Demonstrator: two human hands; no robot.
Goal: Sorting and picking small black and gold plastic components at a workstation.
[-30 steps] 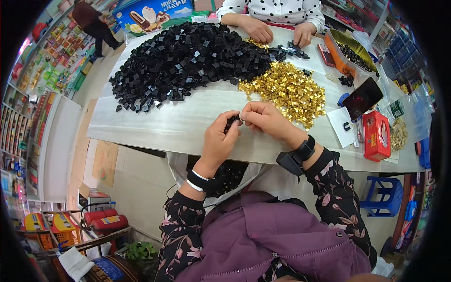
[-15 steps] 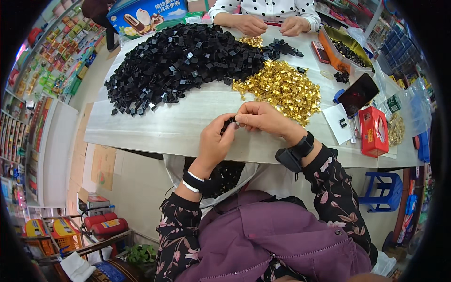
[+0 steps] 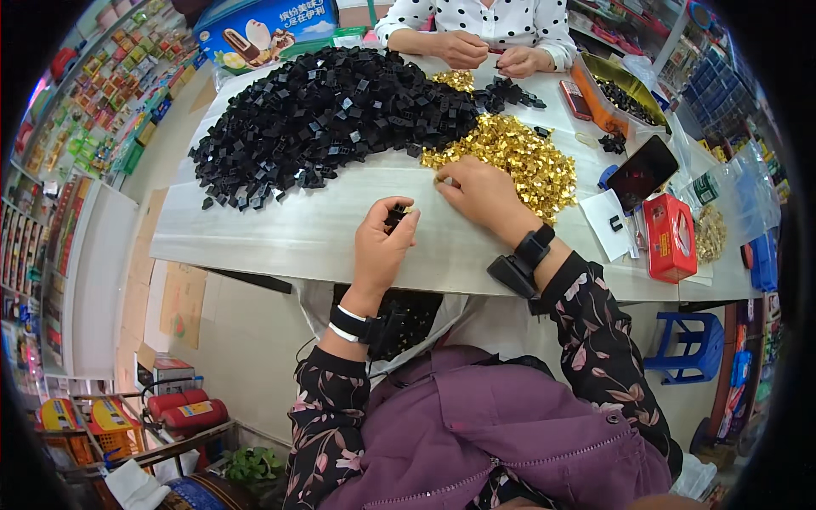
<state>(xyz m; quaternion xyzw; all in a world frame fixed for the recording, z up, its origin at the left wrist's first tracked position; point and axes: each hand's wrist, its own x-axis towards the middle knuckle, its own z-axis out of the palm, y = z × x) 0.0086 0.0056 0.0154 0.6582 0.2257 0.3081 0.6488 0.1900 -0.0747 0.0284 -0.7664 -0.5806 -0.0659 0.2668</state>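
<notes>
My left hand (image 3: 381, 246) is closed around a small black plastic piece (image 3: 395, 216), raised above the near part of the table. A light yellowish bit shows at the thumb tip. My right hand (image 3: 483, 197) reaches to the near left edge of a heap of small shiny gold metal pieces (image 3: 518, 157). Its thumb and forefinger are pinched together, and what lies between them is too small to name. Left of the gold pieces spreads a large heap of black plastic pieces (image 3: 314, 119).
Across the table (image 3: 272, 242), another person's hands (image 3: 463, 51) work by a smaller gold pile. To the right are an orange-sided container (image 3: 591, 93), a phone (image 3: 643, 172), a red tin (image 3: 670, 238) and white paper (image 3: 605, 225). A blue stool (image 3: 688, 344) stands below right.
My right hand has parted from my left and moved forward to the gold heap. My left hand stays near its place, still holding the black piece. The other person's hands have shifted slightly.
</notes>
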